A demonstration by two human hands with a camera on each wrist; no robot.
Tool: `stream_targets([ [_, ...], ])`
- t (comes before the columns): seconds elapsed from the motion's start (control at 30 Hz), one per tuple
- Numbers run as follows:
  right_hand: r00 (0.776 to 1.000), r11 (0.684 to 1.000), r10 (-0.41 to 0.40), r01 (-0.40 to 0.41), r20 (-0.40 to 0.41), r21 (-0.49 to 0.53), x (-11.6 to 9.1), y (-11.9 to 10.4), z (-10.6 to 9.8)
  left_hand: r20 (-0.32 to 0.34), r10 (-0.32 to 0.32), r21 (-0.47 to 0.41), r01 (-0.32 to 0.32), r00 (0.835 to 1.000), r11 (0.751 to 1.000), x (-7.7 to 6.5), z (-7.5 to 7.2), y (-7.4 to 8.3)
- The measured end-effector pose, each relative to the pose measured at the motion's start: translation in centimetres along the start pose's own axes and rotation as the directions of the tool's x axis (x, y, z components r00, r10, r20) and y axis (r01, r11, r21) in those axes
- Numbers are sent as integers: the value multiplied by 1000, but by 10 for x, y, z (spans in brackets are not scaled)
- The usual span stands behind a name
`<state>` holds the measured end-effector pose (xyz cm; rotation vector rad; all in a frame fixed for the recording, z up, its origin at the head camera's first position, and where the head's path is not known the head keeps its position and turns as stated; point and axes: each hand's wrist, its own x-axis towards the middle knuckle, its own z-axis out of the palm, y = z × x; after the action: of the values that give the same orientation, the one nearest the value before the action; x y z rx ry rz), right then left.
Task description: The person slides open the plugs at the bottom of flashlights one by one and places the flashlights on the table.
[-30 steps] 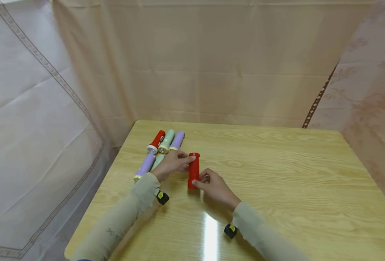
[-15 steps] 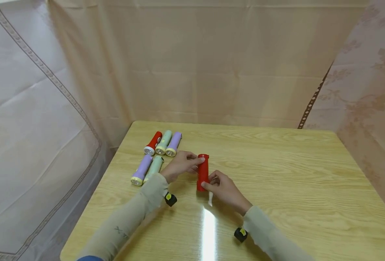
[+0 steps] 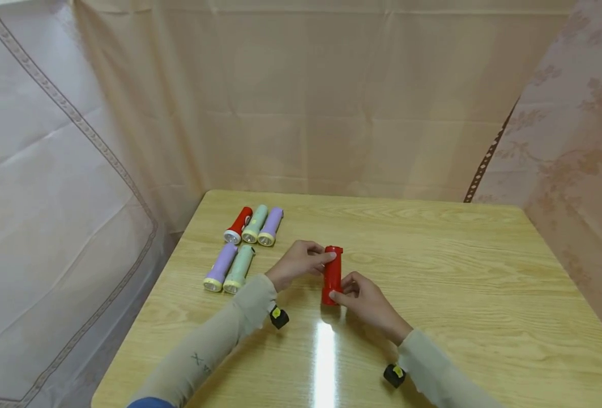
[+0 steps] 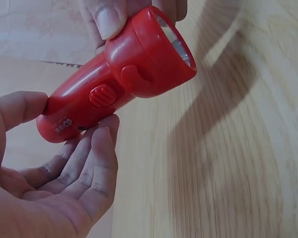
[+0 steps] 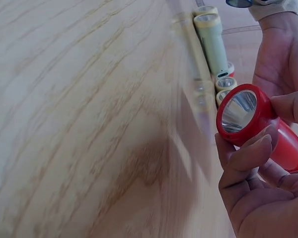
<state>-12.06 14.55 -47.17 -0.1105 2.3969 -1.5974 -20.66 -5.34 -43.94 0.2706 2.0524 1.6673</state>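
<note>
Both hands hold a red flashlight above the wooden table, its lens end toward the person. My left hand pinches the tail end between thumb and fingers. Around the wider head, my right hand has its thumb and curled fingers. The left wrist view shows a ribbed switch and small white print on the red flashlight. In the right wrist view, its silvery reflector faces the camera; whether it is lit I cannot tell.
At the table's left, a red-and-white flashlight, a green one and a purple one lie in the back row. Before them lie another purple flashlight and another green flashlight. Cloth curtains hang behind the table.
Both hands have carried the red flashlight to the right in the head view, away from the group. The front green flashlight, earlier partly covered by the left arm, now shows fully. The grips look unchanged.
</note>
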Motion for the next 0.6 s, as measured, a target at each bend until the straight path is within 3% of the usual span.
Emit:
stream_targets([
  [0.2,1000,1000,-7,7,-2,-9,-4,4,-3,12,16,-28,-16,1000,999,0,7,-2],
  [0.6,1000,1000,4,-4,-21,-23,-5,14,-11,13,22,6,-22,1000,1000,7,19,-3],
])
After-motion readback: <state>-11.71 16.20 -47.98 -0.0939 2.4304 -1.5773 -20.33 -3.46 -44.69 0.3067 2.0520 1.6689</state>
